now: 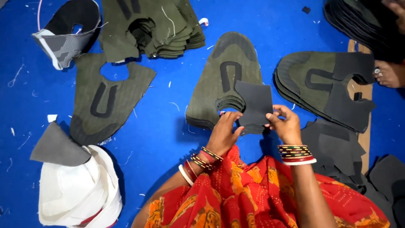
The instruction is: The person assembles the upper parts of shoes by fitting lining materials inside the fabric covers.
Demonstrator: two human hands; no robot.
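My left hand and my right hand both pinch a dark grey fabric panel, left hand at its lower left edge, right hand at its lower right corner. The panel is held just over a stack of olive green shoe-upper pieces lying on the blue surface. Bangles ring both wrists. Red and orange patterned cloth covers my lap.
A single olive upper lies at left, with a taller olive stack behind it. Another olive stack sits at right over dark grey panels. White pieces lie lower left. Another person's foot shows at right.
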